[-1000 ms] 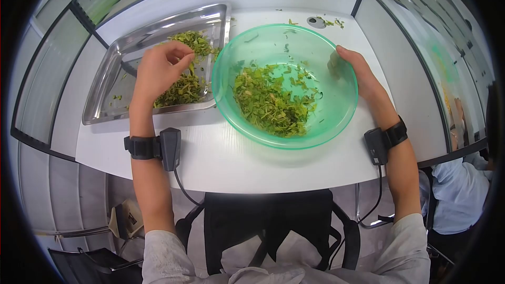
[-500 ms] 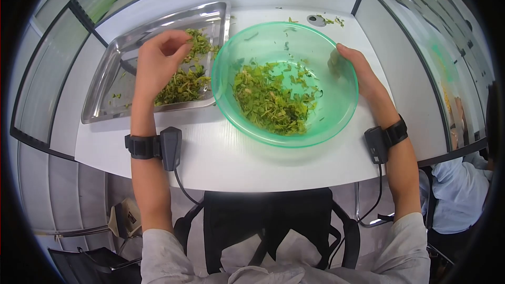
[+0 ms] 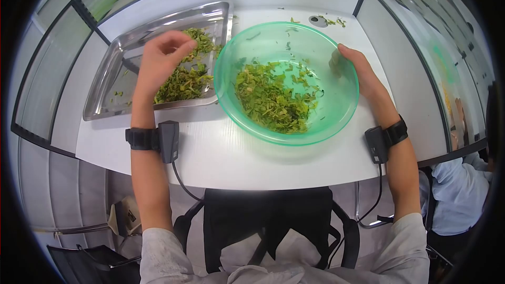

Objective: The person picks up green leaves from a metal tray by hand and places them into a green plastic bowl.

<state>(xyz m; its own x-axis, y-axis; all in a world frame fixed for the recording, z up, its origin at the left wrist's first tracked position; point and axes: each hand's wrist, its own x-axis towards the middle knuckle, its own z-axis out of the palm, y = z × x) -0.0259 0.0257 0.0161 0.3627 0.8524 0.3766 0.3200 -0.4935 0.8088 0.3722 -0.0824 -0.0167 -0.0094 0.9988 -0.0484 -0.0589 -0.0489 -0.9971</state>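
A translucent green plastic bowl stands tilted toward me on the white table, with chopped leafy greens heaped at its near left. My right hand grips the bowl's right rim, thumb on the edge and fingers behind the wall. To the left lies a shallow steel tray, and more chopped greens are piled in its right half. Over that pile is my left hand, its thumb and fingers curled into a pinch. Whether anything is between those fingertips I cannot make out.
Scraps of leaf lie beside a round cable hole at the table's back right. White panels and glass enclose the table. Cables run from the black wrist devices. Another person's sleeve shows at far right.
My left hand has moved slightly right over the tray, its thumb and fingertips a little differently posed. The right hand keeps its hold on the bowl. The view has shifted slightly.
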